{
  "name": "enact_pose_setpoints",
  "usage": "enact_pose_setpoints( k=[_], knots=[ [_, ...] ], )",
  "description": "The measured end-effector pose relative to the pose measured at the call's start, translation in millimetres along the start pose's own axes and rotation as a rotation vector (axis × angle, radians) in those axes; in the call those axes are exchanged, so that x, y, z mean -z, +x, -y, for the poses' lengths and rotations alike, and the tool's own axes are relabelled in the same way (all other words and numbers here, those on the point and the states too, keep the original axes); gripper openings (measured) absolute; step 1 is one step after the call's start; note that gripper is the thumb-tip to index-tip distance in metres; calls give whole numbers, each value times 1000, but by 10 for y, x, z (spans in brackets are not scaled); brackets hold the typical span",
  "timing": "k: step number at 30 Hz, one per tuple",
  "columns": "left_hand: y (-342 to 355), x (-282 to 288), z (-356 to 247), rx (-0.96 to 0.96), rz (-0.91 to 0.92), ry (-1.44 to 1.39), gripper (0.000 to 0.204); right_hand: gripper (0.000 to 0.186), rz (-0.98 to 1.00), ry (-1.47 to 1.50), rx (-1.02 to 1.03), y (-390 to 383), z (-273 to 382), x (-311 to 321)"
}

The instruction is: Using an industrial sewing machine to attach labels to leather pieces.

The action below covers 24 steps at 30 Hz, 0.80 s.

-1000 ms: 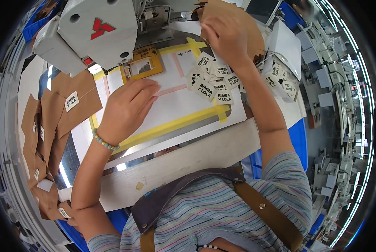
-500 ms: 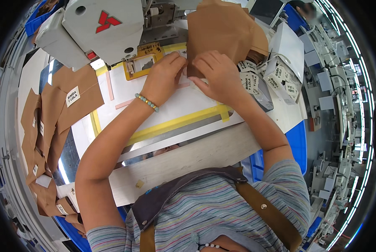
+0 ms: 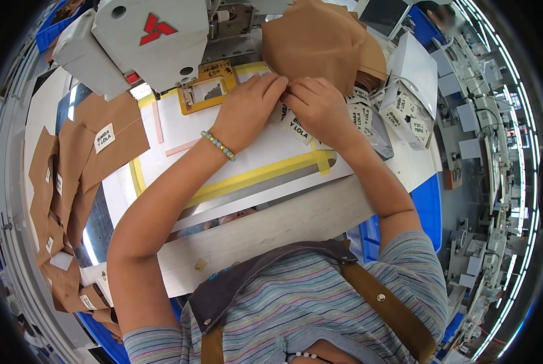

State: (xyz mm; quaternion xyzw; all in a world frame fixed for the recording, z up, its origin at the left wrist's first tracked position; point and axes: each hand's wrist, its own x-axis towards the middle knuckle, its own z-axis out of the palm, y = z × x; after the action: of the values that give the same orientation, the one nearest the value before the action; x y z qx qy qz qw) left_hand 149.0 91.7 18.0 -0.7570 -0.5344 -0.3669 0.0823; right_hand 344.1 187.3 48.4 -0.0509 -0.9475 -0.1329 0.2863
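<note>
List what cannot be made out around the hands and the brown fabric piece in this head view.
- Head view: the lower edge of the brown fabric piece is covered by the left hand and right hand.
- Whether the fingertips pinch a label is hidden by the fingers themselves.
- The needle area under the sewing machine head is hidden by its housing.

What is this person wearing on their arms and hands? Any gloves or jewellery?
No gloves: both hands are bare. The left hand has a beaded bracelet at the wrist, with pale green and gold-coloured beads. The right hand shows no jewellery. Both forearms are uncovered; short striped sleeves in grey, blue and pink end above the elbows.
</note>
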Motion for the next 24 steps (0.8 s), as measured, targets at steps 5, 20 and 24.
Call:
enact_pose_setpoints(
  k=[5, 20, 24],
  knots=[
    [-71, 19, 68, -12, 129, 34, 43, 13, 38, -11, -32, -28, 20, 38],
    [-884, 655, 283, -52, 92, 361, 20, 11, 48, -47, -25, 60, -58, 60],
    [-1168, 983, 312, -92, 214, 525, 23, 11, 70, 73, 71, 188, 153, -178]
  ],
)
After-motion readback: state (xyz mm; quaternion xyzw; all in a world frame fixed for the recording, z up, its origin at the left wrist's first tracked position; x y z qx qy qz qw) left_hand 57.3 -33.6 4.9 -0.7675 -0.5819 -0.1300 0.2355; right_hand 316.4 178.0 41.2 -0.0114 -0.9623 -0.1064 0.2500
